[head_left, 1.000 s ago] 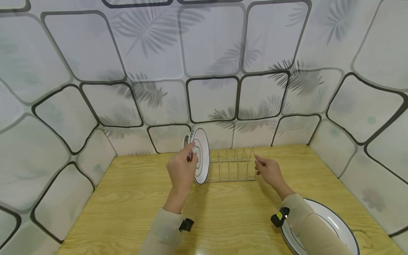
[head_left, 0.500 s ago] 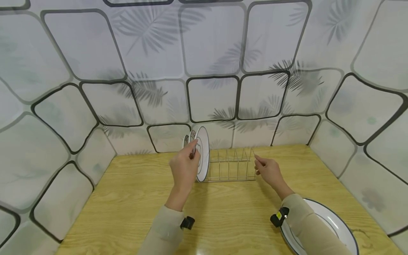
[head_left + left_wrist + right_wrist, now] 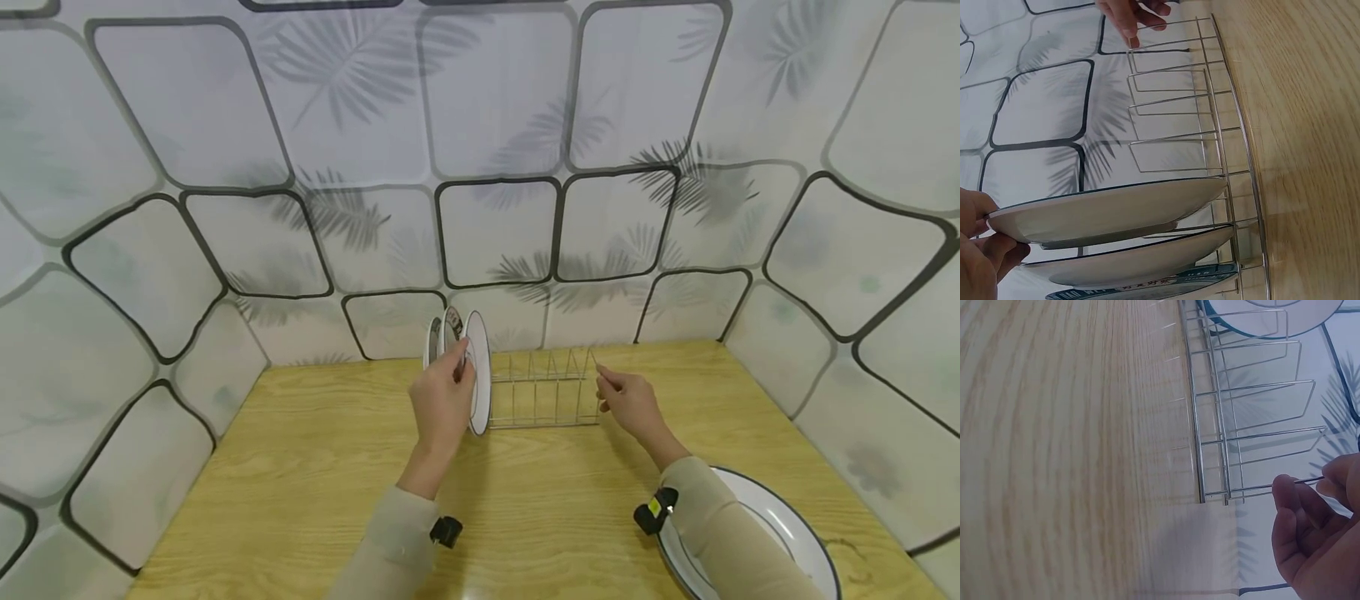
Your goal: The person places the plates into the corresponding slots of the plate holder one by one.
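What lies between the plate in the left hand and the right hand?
In the head view, only bare slots of the wire rack lie between that plate and the right hand, which pinches the rack's end.

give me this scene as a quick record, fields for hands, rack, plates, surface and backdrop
left hand: pinches the rim of the held plate
right hand: pinches a wire at the right end of the wire rack
held plate: upright at the rack, right of two others
middle plate: standing in the rack
leftmost plate: standing in the rack, patterned rim
loose plate: on the table, partly hidden by the right sleeve
table: wood-grain
backdrop: outlined blocks, leaf prints
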`<control>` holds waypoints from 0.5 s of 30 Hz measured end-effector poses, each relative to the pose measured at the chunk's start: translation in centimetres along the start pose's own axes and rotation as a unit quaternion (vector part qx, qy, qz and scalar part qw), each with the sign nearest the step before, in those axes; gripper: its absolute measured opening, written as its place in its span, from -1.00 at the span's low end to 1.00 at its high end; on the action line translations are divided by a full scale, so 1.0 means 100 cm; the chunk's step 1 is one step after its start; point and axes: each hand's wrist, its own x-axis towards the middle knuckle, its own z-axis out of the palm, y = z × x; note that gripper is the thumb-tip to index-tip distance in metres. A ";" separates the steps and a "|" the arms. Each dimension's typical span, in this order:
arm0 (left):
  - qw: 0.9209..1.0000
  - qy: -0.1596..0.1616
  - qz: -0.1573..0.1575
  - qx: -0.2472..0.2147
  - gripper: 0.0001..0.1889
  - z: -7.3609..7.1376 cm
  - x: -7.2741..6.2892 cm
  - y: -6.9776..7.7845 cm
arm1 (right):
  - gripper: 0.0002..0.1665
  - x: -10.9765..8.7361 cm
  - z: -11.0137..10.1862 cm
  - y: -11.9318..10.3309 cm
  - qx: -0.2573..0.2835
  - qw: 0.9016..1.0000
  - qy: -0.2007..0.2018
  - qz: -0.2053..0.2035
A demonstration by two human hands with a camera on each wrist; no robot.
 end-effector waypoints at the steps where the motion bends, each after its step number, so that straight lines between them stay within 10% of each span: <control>1: 1.000 -0.001 0.001 -0.001 -0.74 0.001 0.000 0.000 | -0.49 0.000 0.000 0.000 -0.003 1.000 0.003 -0.001; 15: 0.999 -0.039 -0.033 -0.019 -0.71 0.003 -0.003 0.000 | -0.52 0.000 0.002 0.000 -0.016 1.000 0.014 -0.016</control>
